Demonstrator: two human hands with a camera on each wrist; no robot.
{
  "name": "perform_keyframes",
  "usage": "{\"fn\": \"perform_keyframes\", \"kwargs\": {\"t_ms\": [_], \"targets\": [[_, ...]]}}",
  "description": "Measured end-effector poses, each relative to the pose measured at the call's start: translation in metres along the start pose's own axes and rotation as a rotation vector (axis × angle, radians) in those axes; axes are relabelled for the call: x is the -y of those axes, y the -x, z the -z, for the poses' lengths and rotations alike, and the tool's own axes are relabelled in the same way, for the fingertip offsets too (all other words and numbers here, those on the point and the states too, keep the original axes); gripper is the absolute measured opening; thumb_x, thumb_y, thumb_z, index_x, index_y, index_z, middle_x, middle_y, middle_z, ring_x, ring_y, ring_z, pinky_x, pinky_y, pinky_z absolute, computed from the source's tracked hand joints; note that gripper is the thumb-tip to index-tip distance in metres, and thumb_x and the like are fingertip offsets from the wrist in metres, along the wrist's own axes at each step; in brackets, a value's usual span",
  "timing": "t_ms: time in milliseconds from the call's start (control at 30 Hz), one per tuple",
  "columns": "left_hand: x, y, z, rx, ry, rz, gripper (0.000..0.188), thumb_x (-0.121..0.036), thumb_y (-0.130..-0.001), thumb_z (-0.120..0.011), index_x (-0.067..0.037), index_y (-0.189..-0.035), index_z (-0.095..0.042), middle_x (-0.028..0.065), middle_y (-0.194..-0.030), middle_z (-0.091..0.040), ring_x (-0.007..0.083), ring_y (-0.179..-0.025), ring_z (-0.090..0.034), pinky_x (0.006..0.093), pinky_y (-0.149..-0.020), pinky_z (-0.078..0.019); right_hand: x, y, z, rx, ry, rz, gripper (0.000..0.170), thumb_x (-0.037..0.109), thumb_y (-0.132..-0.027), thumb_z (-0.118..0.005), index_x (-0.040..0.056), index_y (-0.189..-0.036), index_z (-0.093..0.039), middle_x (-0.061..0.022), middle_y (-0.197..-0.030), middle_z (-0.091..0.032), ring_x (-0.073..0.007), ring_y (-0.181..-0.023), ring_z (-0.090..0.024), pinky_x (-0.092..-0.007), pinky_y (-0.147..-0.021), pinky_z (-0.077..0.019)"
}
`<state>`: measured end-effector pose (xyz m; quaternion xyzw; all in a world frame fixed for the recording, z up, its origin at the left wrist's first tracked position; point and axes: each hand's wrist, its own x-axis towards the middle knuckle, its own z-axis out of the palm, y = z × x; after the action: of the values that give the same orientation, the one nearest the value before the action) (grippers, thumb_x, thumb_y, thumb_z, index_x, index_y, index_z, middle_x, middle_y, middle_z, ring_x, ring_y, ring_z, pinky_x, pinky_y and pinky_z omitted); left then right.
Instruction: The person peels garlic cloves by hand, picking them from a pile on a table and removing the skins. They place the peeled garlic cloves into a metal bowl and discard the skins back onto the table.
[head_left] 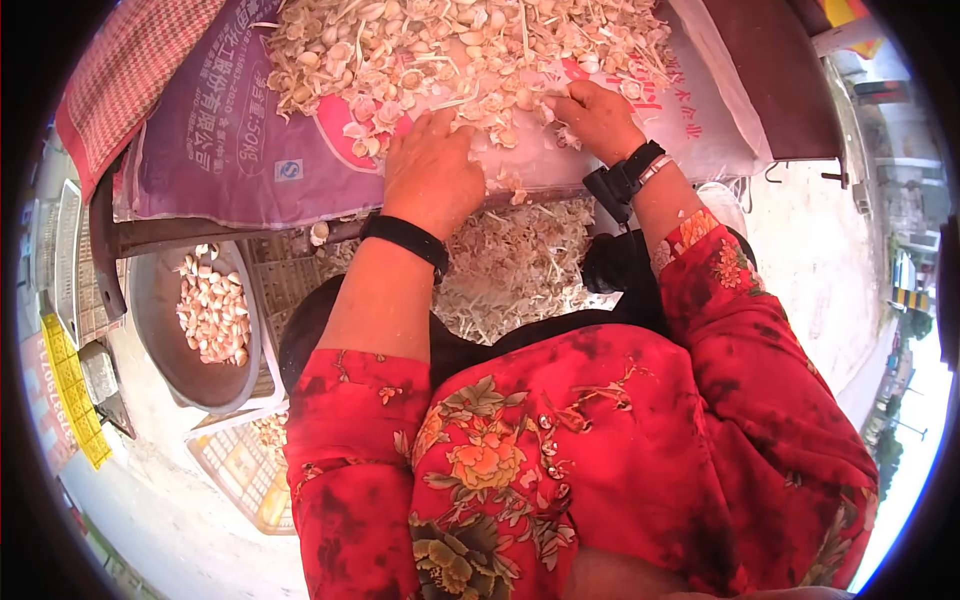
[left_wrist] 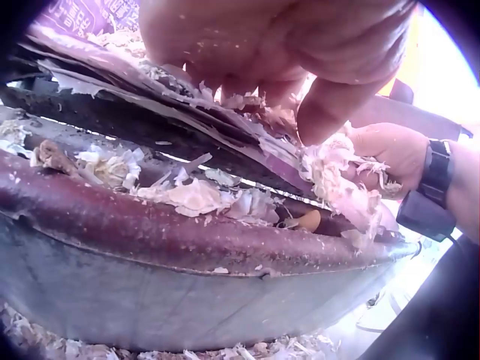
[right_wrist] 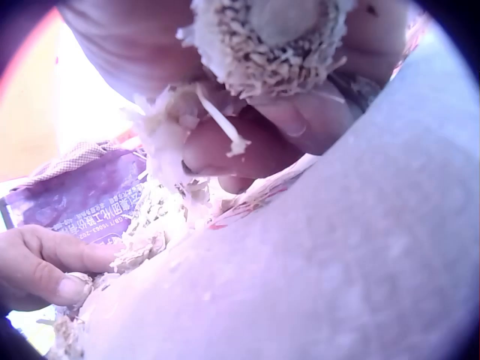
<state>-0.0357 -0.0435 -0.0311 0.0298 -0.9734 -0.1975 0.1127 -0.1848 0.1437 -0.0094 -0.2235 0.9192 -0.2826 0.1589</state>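
Observation:
Garlic and loose skins form a pile (head_left: 440, 40) on a purple-and-pink printed sack (head_left: 240, 150). The left hand (head_left: 432, 175) rests at the pile's near edge, its fingers extended into the skins; in the right wrist view this hand (right_wrist: 45, 262) has its thumb beside pale pieces. The right hand (head_left: 600, 120) is at the pile's right side. Close up in the right wrist view, a garlic head (right_wrist: 270, 60) with its root end showing is held in the curled fingers of the right hand (right_wrist: 142, 37). Papery skins hang around the right hand (left_wrist: 390, 154) in the left wrist view.
A grey basin (head_left: 185, 375) with cloves stands at the left, above a plastic crate (head_left: 240, 465). Discarded skins (head_left: 515, 260) lie below the table edge, between the forearms. A checked cloth (head_left: 130, 90) hangs over the table's left corner.

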Motion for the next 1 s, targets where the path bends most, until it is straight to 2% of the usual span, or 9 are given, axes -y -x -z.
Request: {"fn": "perform_keyframes", "kwargs": {"t_ms": [100,200,300,400,500,600,700,800,1000], "targets": [[0.001,0.004,0.003,0.019,0.032,0.026,0.036,-0.017,-0.076,-0.057,-0.003,-0.108,-0.063,0.0167,-0.124,-0.054,0.0322,-0.117,-0.048,0.0443,-0.096,-0.0400,-0.025,-0.010,-0.002,-0.056,0.017,0.120,0.040,0.041,-0.088,-0.056,0.0020,-0.083,-0.062,-0.0145,-0.077,-0.061,-0.0319,-0.075,-0.059,-0.0389,-0.070,-0.0461],[0.000,0.009,0.013,0.051,0.092,0.056,0.034,-0.016,-0.077,-0.057,-0.001,-0.106,-0.064,0.0186,-0.127,-0.054,0.0331,-0.118,-0.049,0.0436,-0.097,-0.0395,-0.034,-0.013,0.001,-0.103,0.143,0.297,0.042,0.043,-0.089,-0.054,0.0018,-0.086,-0.062,-0.0157,-0.078,-0.061,-0.0338,-0.078,-0.058,-0.0397,-0.073,-0.0456],[0.000,0.016,0.013,-0.023,0.172,0.032,0.031,-0.016,-0.077,-0.056,0.002,-0.102,-0.065,0.0192,-0.122,-0.056,0.0348,-0.116,-0.050,0.0432,-0.098,-0.0392,-0.015,-0.007,0.011,-0.028,0.042,0.035,0.035,0.038,-0.089,-0.054,0.0049,-0.091,-0.064,-0.0151,-0.081,-0.062,-0.0325,-0.081,-0.060,-0.0405,-0.074,-0.0467],[0.000,0.018,0.017,0.004,0.218,0.033,0.029,-0.016,-0.078,-0.056,0.004,-0.097,-0.065,0.0203,-0.118,-0.058,0.0363,-0.113,-0.051,0.0432,-0.098,-0.0392,0.001,0.009,0.023,0.002,0.576,0.118,0.024,0.027,-0.087,-0.055,0.0075,-0.097,-0.065,-0.0140,-0.083,-0.063,-0.0319,-0.085,-0.062,-0.0414,-0.078,-0.0480],[-0.003,0.020,0.023,0.074,0.214,0.067,0.028,-0.016,-0.078,-0.056,0.003,-0.097,-0.066,0.0205,-0.117,-0.058,0.0362,-0.111,-0.052,0.0427,-0.096,-0.0407,0.005,0.007,0.038,-0.347,0.637,0.512,0.022,0.016,-0.083,-0.055,0.0092,-0.100,-0.066,-0.0131,-0.089,-0.065,-0.0313,-0.090,-0.062,-0.0422,-0.080,-0.0491],[-0.007,0.022,0.026,0.124,0.240,0.065,0.026,-0.017,-0.079,-0.056,0.001,-0.094,-0.067,0.0193,-0.116,-0.059,0.0353,-0.107,-0.055,0.0420,-0.092,-0.0435,0.022,-0.002,0.041,-0.335,0.488,0.661,0.023,0.011,-0.081,-0.054,0.0078,-0.101,-0.066,-0.0137,-0.095,-0.066,-0.0317,-0.092,-0.062,-0.0424,-0.079,-0.0495],[-0.012,0.020,0.037,0.212,0.314,0.054,0.023,-0.017,-0.079,-0.057,-0.001,-0.091,-0.068,0.0178,-0.110,-0.062,0.0351,-0.100,-0.059,0.0412,-0.087,-0.0461,0.034,-0.009,0.018,-0.141,0.381,0.492,0.022,0.013,-0.082,-0.054,0.0073,-0.100,-0.066,-0.0151,-0.096,-0.066,-0.0319,-0.091,-0.063,-0.0422,-0.079,-0.0498],[-0.015,0.022,0.037,-0.025,0.507,0.070,0.017,-0.017,-0.078,-0.056,-0.002,-0.075,-0.063,0.0145,-0.080,-0.059,0.0337,-0.079,-0.059,0.0443,-0.072,-0.0474,0.027,-0.027,-0.012,0.058,0.500,0.454,0.023,0.015,-0.082,-0.058,0.0057,-0.101,-0.065,-0.0177,-0.093,-0.065,-0.0334,-0.091,-0.061,-0.0414,-0.082,-0.0483],[-0.014,0.018,0.042,-0.203,0.703,0.250,0.017,-0.017,-0.080,-0.055,-0.002,-0.079,-0.064,0.0161,-0.075,-0.060,0.0338,-0.071,-0.058,0.0412,-0.064,-0.0457,0.032,-0.026,-0.018,0.059,0.626,0.309,0.020,0.014,-0.079,-0.054,0.0047,-0.095,-0.062,-0.0189,-0.093,-0.066,-0.0342,-0.089,-0.064,-0.0423,-0.077,-0.0505]]}}
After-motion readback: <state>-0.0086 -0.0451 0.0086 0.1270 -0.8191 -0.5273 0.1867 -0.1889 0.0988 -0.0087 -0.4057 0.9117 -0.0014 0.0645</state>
